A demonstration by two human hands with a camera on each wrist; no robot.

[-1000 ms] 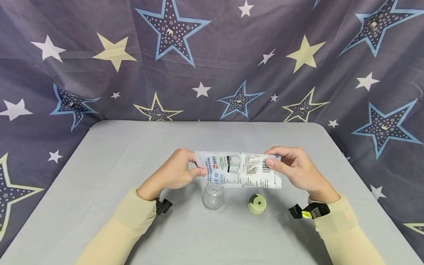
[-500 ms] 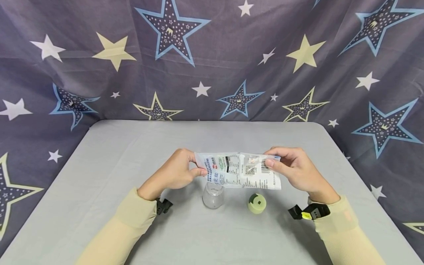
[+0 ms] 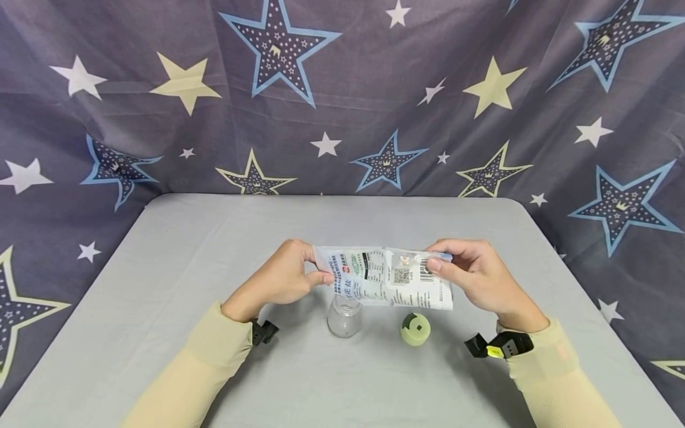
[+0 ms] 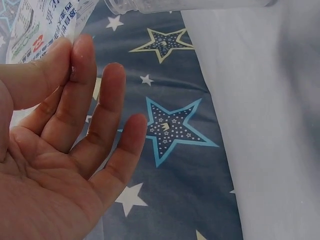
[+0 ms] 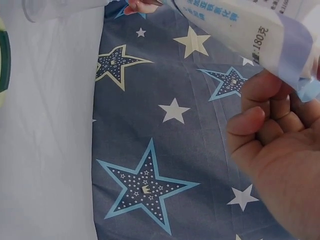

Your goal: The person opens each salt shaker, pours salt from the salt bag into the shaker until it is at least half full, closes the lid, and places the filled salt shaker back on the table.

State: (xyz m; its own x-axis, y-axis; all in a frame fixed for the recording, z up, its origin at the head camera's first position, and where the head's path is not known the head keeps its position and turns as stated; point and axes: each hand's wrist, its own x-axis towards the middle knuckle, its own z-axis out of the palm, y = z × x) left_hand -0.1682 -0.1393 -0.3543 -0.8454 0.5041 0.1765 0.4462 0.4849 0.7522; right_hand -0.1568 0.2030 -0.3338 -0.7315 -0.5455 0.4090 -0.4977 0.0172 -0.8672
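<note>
Both hands (image 3: 283, 276) (image 3: 478, 279) have fingers (image 3: 319, 278) pinching a packet (image 3: 382, 279) partly hiding a jar (image 3: 345, 321), cap (image 3: 414, 333) nearby.

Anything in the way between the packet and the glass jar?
Nothing visible. The left hand and right hand hold the packet; the green cap sits right of the glass jar, off that path.

A dark greyish-purple fabric backdrop (image 3: 353, 89), printed with white, pale yellow and blue-outlined stars (image 3: 186, 84), hangs behind and along both sides of a grey table (image 3: 342, 221). Small yellow crowns (image 3: 275, 51) mark the blue-outlined ones.
</note>
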